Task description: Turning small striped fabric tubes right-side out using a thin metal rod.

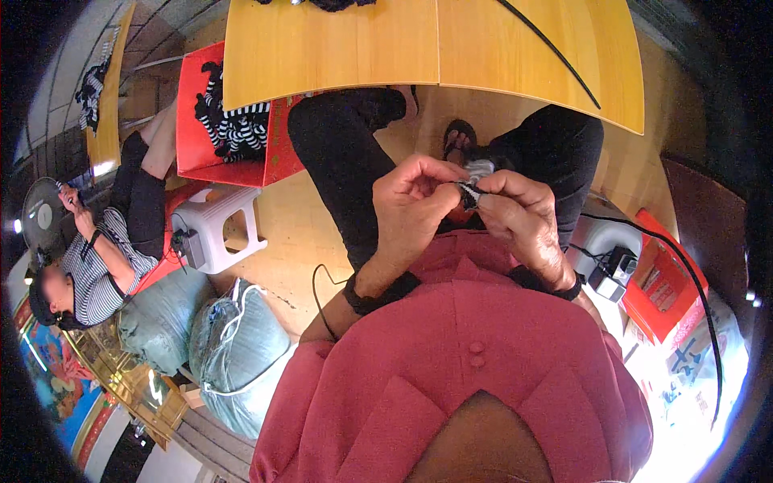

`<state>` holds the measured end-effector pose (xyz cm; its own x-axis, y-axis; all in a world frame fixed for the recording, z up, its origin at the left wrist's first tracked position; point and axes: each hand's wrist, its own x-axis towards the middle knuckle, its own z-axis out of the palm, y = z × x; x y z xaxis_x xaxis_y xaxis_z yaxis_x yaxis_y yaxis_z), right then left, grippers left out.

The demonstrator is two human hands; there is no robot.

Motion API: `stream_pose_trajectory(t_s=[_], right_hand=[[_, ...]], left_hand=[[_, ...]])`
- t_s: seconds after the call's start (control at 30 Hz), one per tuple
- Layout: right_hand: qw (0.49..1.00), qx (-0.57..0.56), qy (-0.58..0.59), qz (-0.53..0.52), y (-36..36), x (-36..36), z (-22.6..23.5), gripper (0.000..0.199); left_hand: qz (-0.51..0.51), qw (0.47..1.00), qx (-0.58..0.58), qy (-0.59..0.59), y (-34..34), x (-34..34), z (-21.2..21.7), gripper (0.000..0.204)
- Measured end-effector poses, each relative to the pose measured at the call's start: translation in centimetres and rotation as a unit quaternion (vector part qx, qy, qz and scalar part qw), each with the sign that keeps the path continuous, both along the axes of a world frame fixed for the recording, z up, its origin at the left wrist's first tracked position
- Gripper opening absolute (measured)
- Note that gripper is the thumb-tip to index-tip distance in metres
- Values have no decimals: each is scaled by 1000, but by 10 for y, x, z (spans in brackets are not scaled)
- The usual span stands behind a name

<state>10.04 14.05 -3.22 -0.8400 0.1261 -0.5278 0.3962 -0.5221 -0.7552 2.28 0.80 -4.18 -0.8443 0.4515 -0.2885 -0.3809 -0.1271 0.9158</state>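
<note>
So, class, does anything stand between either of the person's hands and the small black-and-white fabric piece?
Nothing visible does: the left hand and right hand both pinch the small black-and-white fabric piece directly with their fingertips. The black bands sit back at the wrists, clear of it.

The two hands meet before the body, between the parted legs (342, 165), with their fingertips close to each other. On the left hand (412, 201), the index finger arches over while the thumb reaches across toward the other hand, leaving a gap between the two. The right hand (519, 211) has its thumb and index finger bent in a pinch, tips pointing left. The wrists stand well apart, and both forearms angle inward, the left elbow out to the side.
</note>
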Motion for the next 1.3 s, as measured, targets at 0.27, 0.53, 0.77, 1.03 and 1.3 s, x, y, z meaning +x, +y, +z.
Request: stream_pose_trajectory(t_s=[0.27, 0.53, 0.77, 1.03, 1.3], right_hand=[[967, 233, 91, 48, -1, 2, -13, 8], [910, 401, 104, 27, -7, 0, -11, 9], [943, 327, 53, -28, -11, -1, -19, 9], [998, -36, 16, 49, 7, -2, -5, 8], [969, 223, 98, 40, -4, 0, -9, 5]], left_hand=[[2, 997, -35, -64, -6, -6, -8, 10], [-43, 937, 167, -303, -15, -18, -15, 12], [-60, 963, 128, -230, -11, -9, -12, 16], [-57, 992, -24, -109, -4, -9, -1, 14], [-61, 994, -83, -25, 1, -10, 4, 14]])
